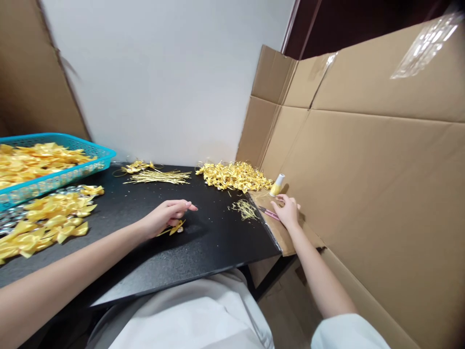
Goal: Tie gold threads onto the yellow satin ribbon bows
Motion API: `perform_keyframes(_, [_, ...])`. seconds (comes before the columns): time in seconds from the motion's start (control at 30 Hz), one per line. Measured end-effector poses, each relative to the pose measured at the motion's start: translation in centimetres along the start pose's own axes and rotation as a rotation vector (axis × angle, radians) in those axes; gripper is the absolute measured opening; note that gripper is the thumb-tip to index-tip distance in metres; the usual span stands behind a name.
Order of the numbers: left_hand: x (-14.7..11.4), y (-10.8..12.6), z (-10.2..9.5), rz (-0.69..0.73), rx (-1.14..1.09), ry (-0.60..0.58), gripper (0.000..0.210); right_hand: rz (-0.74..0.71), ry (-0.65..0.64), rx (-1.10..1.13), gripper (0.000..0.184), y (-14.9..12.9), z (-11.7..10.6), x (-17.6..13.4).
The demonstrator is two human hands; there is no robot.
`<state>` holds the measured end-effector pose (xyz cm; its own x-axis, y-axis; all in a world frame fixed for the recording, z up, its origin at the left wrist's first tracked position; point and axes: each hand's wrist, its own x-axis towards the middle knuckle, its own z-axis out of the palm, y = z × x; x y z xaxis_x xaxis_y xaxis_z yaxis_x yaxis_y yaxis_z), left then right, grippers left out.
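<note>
My left hand (167, 214) is closed over the middle of the table, with a yellow ribbon bow (176, 228) at the underside of its fingers. A small shiny piece shows at the bow's end, and the grip itself is partly hidden. My right hand (287, 210) is over the cardboard strip at the table's right end, thumb and fingertips apart, apparently holding nothing. Just beyond its fingertips stands a small bottle (277, 185) with a white top and yellow lower part. Beside the thumb lies a slim pink tool (269, 213), its kind unclear.
Gold ties (160, 177) lie in a bundle at the back, near a heap of yellow bows (236, 176). Thread scraps (245, 209) lie at right. A blue basket (105, 156) of bows stands left, behind more bows (54, 218). Cardboard (381, 184) walls the right side.
</note>
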<state>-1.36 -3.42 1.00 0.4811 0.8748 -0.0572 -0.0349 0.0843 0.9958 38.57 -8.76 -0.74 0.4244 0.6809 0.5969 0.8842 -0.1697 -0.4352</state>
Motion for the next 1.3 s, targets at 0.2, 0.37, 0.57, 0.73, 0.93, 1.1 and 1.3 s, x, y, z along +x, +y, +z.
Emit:
perform_keyframes(0.2, [-0.4,0.7,0.3,0.042,-0.201,-0.072,0.066,-0.422,0.044,0.332,0.015,-10.7,-0.9,-1.0])
perform_keyframes(0.37, [-0.7,0.5,0.5,0.037,-0.26,-0.122,0.069,-0.802,-0.446,0.39,0.015,-21.1,1.6,-4.3])
perform_keyframes(0.57, [-0.7,0.2,0.6,0.0,-0.259,-0.145,0.073,-0.756,-0.552,0.384,0.013,-23.2,5.1,-4.9])
perform_keyframes(0.73, [-0.2,-0.1,0.5,-0.007,-0.259,-0.157,0.073,-0.684,-0.641,0.47,0.006,-22.7,5.8,-4.9])
perform_keyframes(0.93, [-0.4,0.2,0.2,0.039,-0.267,-0.144,0.064,-0.684,-0.588,0.559,0.006,-22.4,5.2,-4.8])
perform_keyframes(1.1, [-0.3,0.1,0.0,0.024,-0.245,-0.147,0.066,-0.706,-0.541,0.571,0.016,-21.8,5.5,-4.9])
perform_keyframes(1.3, [-0.1,-0.1,0.0,0.034,-0.256,-0.205,0.061,-0.75,-0.532,0.57,0.004,-22.0,5.9,-5.4])
